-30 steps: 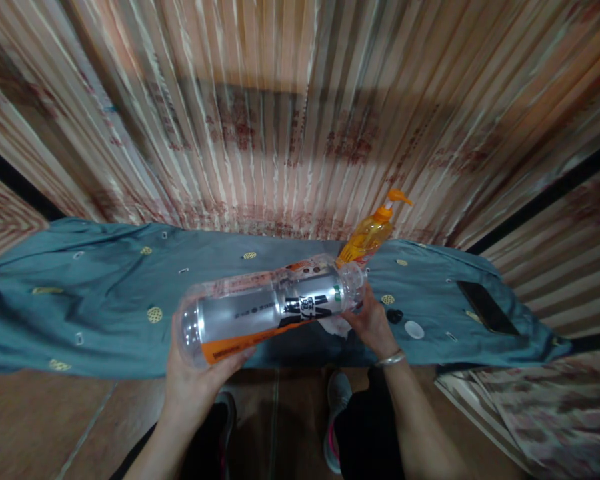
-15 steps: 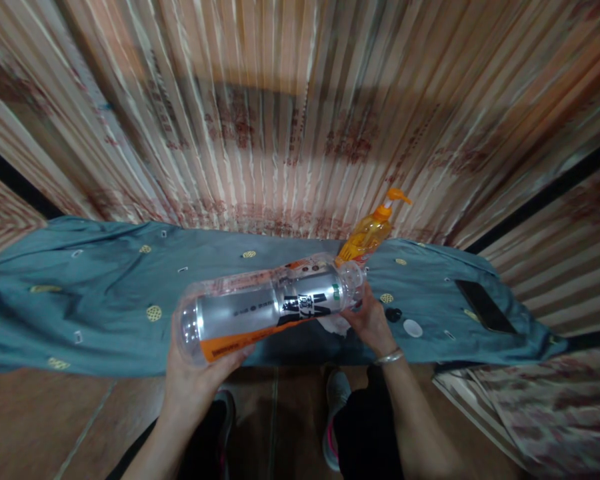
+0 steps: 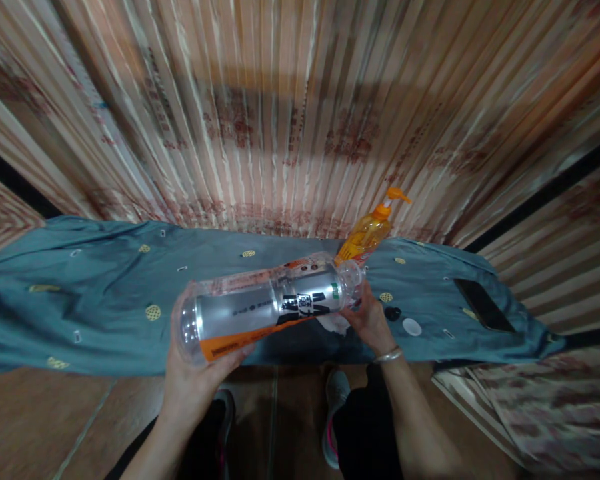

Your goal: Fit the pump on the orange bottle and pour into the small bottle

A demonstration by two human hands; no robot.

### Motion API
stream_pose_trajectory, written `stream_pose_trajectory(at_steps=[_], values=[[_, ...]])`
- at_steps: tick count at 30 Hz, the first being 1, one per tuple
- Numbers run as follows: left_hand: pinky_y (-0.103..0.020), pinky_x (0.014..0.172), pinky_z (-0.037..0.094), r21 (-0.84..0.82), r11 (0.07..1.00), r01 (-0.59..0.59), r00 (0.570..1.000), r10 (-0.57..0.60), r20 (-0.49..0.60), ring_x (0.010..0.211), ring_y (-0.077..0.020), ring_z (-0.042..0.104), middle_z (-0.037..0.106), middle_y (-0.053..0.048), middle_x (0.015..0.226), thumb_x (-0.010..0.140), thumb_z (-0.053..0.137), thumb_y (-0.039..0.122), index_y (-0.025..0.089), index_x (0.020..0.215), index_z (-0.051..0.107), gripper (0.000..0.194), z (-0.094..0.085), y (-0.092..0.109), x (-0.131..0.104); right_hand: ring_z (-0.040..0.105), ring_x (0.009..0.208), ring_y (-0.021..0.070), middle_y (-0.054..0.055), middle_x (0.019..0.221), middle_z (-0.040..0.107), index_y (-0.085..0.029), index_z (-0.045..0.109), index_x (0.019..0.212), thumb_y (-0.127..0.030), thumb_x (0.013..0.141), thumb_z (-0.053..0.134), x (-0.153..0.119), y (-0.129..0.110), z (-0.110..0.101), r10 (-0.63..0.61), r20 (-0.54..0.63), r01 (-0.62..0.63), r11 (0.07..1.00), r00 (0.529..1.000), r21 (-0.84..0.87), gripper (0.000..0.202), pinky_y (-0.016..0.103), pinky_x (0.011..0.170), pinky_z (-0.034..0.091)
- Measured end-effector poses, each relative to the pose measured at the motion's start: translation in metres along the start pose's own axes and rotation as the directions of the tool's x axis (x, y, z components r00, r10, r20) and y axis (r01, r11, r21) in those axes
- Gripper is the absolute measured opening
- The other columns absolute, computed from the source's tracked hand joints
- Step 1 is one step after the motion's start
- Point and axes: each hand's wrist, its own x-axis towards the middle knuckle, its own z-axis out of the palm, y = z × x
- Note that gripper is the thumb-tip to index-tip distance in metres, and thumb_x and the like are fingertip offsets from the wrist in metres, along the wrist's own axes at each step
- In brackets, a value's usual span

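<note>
A large clear plastic bottle (image 3: 270,303) with a silver and orange label lies nearly level in the air above the cloth, its neck to the right and slightly raised. Around its base my left hand (image 3: 197,370) is wrapped, thumb along the underside. My right hand (image 3: 367,317) grips the neck end; some of its fingers are hidden behind the bottle. Below the right hand a crumpled white tissue (image 3: 334,325) shows partly. Just behind the bottle's neck stands an orange pump bottle (image 3: 364,235) with yellow liquid inside.
A blue-green patterned cloth (image 3: 105,293) covers the narrow table. To the right are a black round thing (image 3: 393,313), a white disc like a lid (image 3: 412,327) and a dark phone (image 3: 483,305). A striped curtain (image 3: 280,133) hangs behind, with dark poles at both sides.
</note>
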Motion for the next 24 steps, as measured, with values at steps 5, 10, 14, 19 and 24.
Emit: stream_pose_trajectory(at_steps=[5,10,14,19,24], values=[[-0.05,0.112,0.058,0.006,1.0,-0.011,1.0,0.011,0.005,0.129,-0.0364,0.069,0.071,-0.009,0.139,0.044,0.106,0.049,0.027,0.148,0.06,0.115,-0.001,-0.002,0.001,0.078,0.085,0.0305,0.011,0.104,0.082,-0.02,0.062,0.126,-0.05,0.085,0.074,0.0,-0.002,0.0,0.006,-0.01,-0.005,0.999,1.0,0.036,0.052,0.043,0.078,0.063],[-0.047,0.1,0.064,0.079,0.978,-0.195,0.978,0.188,0.087,0.111,-0.0321,0.074,0.07,-0.007,0.131,0.047,0.106,0.049,0.028,0.143,0.06,0.108,-0.011,-0.015,0.012,0.077,0.083,0.0306,0.01,0.103,0.082,-0.02,0.062,0.127,-0.05,0.084,0.077,0.001,-0.001,-0.001,0.006,0.0,-0.006,0.999,1.0,0.046,0.054,0.044,0.077,0.064],[-0.047,0.1,0.064,0.122,0.967,-0.225,0.972,0.213,0.103,0.116,-0.033,0.071,0.067,-0.007,0.135,0.048,0.106,0.049,0.03,0.142,0.059,0.106,-0.015,-0.02,0.016,0.077,0.083,0.0307,0.01,0.101,0.082,-0.021,0.062,0.125,-0.049,0.084,0.078,0.0,0.001,-0.001,0.004,0.002,-0.004,0.999,1.0,0.041,0.052,0.043,0.075,0.063],[-0.05,0.103,0.063,0.109,0.98,-0.169,0.984,0.162,0.069,0.118,-0.0344,0.072,0.068,-0.009,0.138,0.048,0.105,0.053,0.027,0.141,0.06,0.107,-0.013,-0.013,0.013,0.078,0.082,0.0313,0.011,0.101,0.082,-0.019,0.062,0.128,-0.052,0.084,0.076,0.001,-0.001,-0.002,0.017,0.008,-0.018,0.999,1.0,0.034,0.057,0.043,0.075,0.064],[-0.054,0.107,0.061,0.079,0.995,-0.064,0.997,0.061,0.044,0.123,-0.0389,0.072,0.073,-0.011,0.138,0.042,0.105,0.054,0.026,0.145,0.061,0.115,-0.007,-0.006,0.007,0.079,0.09,0.0317,0.012,0.11,0.082,-0.02,0.062,0.131,-0.055,0.086,0.075,0.002,-0.004,-0.004,-0.006,0.029,0.005,0.998,1.0,0.056,0.059,0.042,0.078,0.064]])
